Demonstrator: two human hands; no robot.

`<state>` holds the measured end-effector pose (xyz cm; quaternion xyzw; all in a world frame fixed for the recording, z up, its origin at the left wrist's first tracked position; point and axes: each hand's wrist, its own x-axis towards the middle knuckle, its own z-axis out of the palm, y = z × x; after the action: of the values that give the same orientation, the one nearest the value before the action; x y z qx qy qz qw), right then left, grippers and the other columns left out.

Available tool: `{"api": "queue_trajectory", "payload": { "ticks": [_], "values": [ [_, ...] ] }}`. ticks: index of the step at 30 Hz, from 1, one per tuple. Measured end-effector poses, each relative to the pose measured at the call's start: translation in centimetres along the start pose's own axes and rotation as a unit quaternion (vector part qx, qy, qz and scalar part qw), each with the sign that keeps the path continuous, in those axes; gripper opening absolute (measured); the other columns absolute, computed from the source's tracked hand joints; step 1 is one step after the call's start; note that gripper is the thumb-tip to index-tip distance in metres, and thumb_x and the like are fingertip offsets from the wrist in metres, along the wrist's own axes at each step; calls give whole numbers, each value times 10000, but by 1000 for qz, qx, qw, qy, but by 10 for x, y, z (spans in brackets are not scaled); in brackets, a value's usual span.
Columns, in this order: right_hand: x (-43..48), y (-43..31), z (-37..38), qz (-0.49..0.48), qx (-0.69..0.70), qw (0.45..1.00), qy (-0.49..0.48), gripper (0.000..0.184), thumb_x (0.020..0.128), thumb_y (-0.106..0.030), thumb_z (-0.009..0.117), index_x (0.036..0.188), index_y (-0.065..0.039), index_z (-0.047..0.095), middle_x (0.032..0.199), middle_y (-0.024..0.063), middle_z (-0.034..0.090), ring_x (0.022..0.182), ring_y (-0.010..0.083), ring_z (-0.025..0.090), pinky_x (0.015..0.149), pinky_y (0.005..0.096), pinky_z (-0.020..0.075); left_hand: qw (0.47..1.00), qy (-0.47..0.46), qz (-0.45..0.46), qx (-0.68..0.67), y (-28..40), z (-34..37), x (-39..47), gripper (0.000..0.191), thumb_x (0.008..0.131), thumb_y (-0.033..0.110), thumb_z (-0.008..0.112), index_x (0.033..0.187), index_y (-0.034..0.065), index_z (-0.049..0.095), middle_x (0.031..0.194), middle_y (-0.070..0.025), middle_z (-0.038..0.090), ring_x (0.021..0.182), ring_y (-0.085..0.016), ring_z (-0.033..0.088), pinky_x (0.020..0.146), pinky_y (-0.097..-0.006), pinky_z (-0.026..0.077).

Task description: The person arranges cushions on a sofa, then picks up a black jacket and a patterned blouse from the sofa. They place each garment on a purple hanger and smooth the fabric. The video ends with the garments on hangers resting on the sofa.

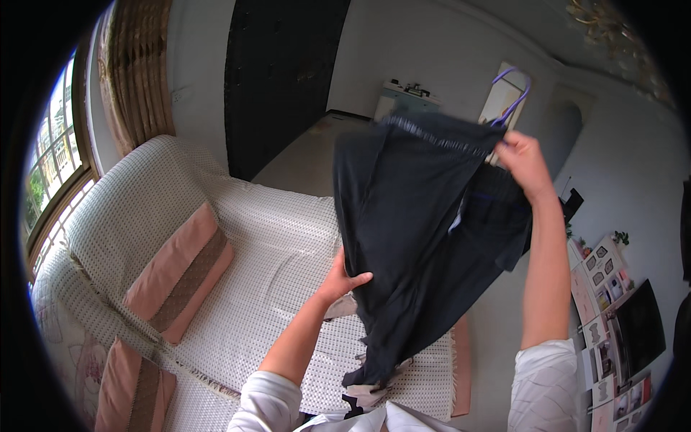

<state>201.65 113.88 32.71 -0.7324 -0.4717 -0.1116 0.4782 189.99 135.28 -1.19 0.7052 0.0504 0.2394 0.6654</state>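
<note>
A dark garment, apparently trousers with a band of lettering near its upper edge (410,216), hangs stretched out in front of me. My right hand (521,162) is raised and pinches its upper corner, close to the hook of a purple clothes hanger (519,102). The rest of the hanger is mostly hidden behind the cloth. Lower down, my left hand (345,281) holds the garment's left side, thumb in front and fingers behind the fabric. Below, the garment's narrow end hangs over other light and dark cloth (367,395) that I cannot make out.
A sofa under a white checked cover (270,259) fills the left, with pink-and-brown cushions (178,275) and another cushion (135,389). A television (639,324) stands right among shelves. Farther off are a black panel (280,81) and a small cabinet (407,100).
</note>
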Motion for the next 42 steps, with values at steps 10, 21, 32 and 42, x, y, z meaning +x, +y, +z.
{"api": "queue_trajectory", "payload": {
  "ticks": [10,21,32,42],
  "values": [
    [-12,11,-73,129,78,988,-16,250,808,-213,583,634,-142,418,567,-91,340,494,12,271,445,186,216,935,172,138,277,65,-122,39,118,777,65,508,868,44,580,760,-194,596,784,-380,575,667,-405,446],
    [-3,21,-20,151,10,988,26,421,785,-350,656,541,-153,375,512,-72,359,432,26,274,397,202,188,985,1,-55,162,56,-144,-43,187,835,165,608,883,-15,630,705,32,598,667,-47,533,623,-228,469],
    [-29,-33,68,129,19,991,-40,265,819,-240,625,683,-20,571,609,-53,465,547,42,367,495,217,317,997,42,54,-32,81,-16,-27,700,811,218,636,1343,63,207,1202,-163,440,1105,-243,455,938,-361,362],
    [-56,9,59,134,-22,991,-18,251,821,-214,614,750,25,583,654,-36,505,585,41,390,511,225,338,970,161,12,-180,44,-8,-9,277,943,255,406,869,12,517,781,-8,532,727,-75,444,699,-230,401]
  ]
}}
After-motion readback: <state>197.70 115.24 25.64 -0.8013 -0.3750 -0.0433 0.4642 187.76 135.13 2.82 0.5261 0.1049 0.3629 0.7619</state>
